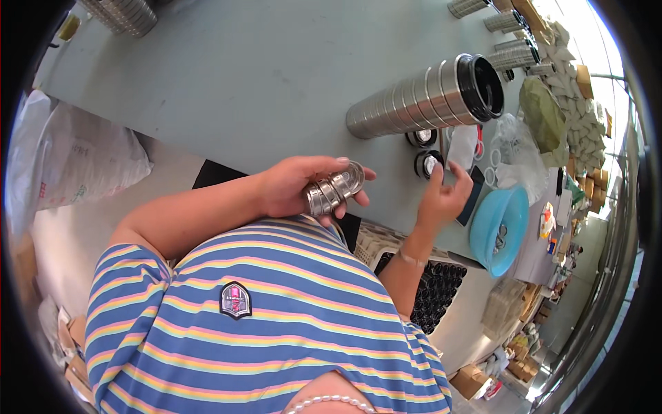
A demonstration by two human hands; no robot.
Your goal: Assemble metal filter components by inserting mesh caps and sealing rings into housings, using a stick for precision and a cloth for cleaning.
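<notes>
My left hand, palm up in front of my body, is closed around a short stack of small round steel caps. Its thumb rests on the upper cap and its fingers pass underneath. My right hand is raised at the table's right edge with fingers apart and partly curled, and nothing shows in it. Just beyond it lie black ring-shaped lids with pale centres. Past those, a tall stack of nested steel cups leans over, its black-lined mouth toward the right.
A blue plastic basin holding small metal parts sits right of my right hand. Clear plastic bags and a green sack lie behind it. More steel stacks stand far right. A crate of black parts is below the table edge.
</notes>
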